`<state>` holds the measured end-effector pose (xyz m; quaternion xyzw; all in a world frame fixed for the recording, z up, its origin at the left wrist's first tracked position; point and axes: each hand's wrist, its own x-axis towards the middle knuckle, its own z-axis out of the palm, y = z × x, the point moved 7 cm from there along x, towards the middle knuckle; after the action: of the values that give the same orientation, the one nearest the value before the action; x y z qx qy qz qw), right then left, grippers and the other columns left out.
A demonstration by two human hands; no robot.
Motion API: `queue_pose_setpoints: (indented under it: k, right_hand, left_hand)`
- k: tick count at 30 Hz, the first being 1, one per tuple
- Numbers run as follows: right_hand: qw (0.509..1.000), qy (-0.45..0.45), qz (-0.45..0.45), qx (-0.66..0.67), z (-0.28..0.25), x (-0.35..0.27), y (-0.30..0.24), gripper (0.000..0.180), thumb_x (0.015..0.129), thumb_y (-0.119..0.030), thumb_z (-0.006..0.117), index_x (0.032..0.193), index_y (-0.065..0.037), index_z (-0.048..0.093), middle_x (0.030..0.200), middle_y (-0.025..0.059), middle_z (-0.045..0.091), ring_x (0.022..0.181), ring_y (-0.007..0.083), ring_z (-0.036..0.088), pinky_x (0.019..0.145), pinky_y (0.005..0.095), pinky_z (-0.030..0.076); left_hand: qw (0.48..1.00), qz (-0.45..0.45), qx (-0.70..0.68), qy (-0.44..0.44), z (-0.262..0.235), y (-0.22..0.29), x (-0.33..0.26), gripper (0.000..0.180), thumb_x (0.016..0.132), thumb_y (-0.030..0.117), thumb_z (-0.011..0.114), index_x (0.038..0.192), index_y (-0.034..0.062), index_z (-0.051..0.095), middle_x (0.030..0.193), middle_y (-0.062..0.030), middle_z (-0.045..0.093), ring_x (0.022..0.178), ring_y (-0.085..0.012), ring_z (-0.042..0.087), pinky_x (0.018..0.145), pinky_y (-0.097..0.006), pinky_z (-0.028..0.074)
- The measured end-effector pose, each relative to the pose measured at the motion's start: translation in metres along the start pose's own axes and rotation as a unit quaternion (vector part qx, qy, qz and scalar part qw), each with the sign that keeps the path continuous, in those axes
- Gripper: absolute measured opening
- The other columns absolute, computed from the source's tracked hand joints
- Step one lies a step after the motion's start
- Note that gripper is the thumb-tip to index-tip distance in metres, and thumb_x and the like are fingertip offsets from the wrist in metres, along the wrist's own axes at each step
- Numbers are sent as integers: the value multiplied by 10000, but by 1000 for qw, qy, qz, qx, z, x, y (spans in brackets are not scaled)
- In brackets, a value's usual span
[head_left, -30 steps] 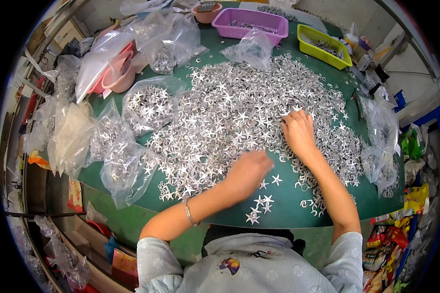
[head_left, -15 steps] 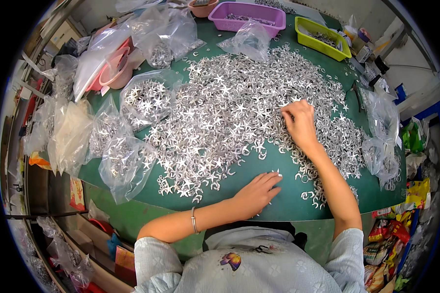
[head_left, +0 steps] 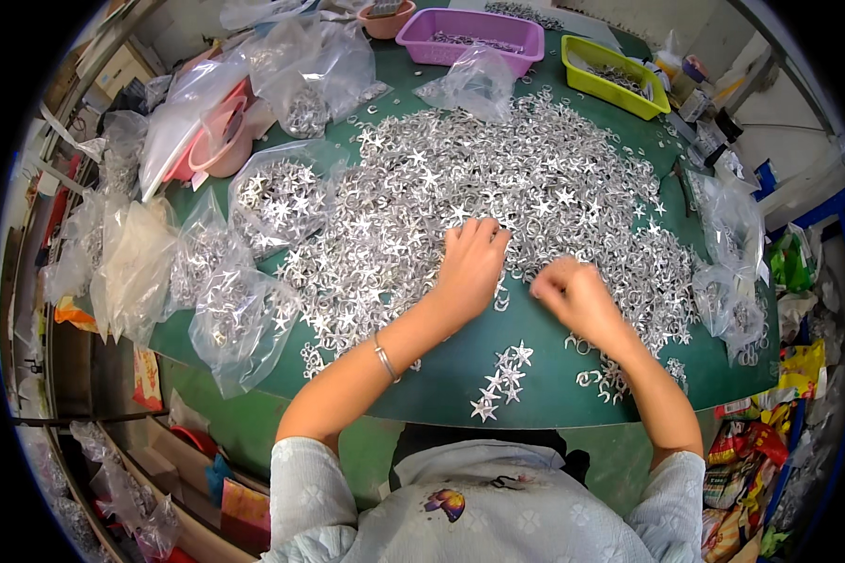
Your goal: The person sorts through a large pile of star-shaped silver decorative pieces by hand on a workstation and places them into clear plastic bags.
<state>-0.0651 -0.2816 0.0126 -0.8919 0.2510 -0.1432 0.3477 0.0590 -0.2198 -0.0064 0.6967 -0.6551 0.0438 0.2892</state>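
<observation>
A broad heap of small silvery metal pieces (head_left: pixel 394 230), many star-shaped and others curved like open rings, covers the middle of the green table (head_left: pixel 432 380). At the heap's near edge is my left hand (head_left: pixel 474 265), its fingers bent down among the pieces; whatever they grip is hidden. To its right, my right hand (head_left: pixel 580 298) hovers over the front part of the heap, thumb and fingers drawn together and a little blurred. I cannot make out what is in that pinch. Nearer to me, a small group of silvery stars (head_left: pixel 502 380) lies apart from the heap.
Clear plastic bags of pieces (head_left: pixel 239 314) line the left side, near pink basins (head_left: pixel 223 141). At the back stand a purple basin (head_left: pixel 469 33) and a yellow-green basin (head_left: pixel 615 80), both with metal pieces inside. More plastic bags (head_left: pixel 730 235) hang along the right edge.
My left hand has moved from the table's front up to the heap, uncovering the small group of stars. My right hand has come back toward me from deeper in the heap.
</observation>
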Motion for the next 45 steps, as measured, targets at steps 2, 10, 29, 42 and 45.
queue_pose_setpoints:
  k: [2,10,29,42,45]
  right_hand:
    - [988,74,-29,-135,-6,17,2,163,788,-171,682,743,-16,661,761,124,623,815,296,578,760,394,458]
    - [951,173,-102,-237,-3,34,-1,132,796,-145,669,747,-24,652,781,108,599,813,277,555,749,388,424]
    - [972,92,-97,-195,-13,9,-13,108,725,-115,716,747,-35,646,778,74,586,826,273,536,753,383,413]
    - [896,91,-121,-418,12,27,1,165,665,-59,650,829,-44,641,874,78,576,938,225,500,791,338,366]
    - [905,86,-102,-404,14,30,2,165,664,-48,650,830,-46,642,884,81,587,942,224,505,795,341,364]
  left_hand:
    - [999,-3,35,-20,8,-1,5,262,783,62,648,1039,38,601,1024,-92,527,980,-255,501,818,-382,344]
    - [1000,10,10,-1,11,-6,8,159,761,71,675,900,73,596,966,-71,516,941,-248,503,788,-384,333]
    - [937,-69,-270,-209,-11,46,-82,174,828,49,618,993,4,586,896,-137,552,836,-317,572,733,-387,472]
    - [974,54,-126,-179,8,95,-98,397,816,109,644,1195,39,548,1324,-118,451,1262,-313,387,991,-532,331]
    - [969,105,-102,-199,6,106,-103,403,846,192,634,1209,41,544,1388,-116,410,1313,-324,341,1028,-556,301]
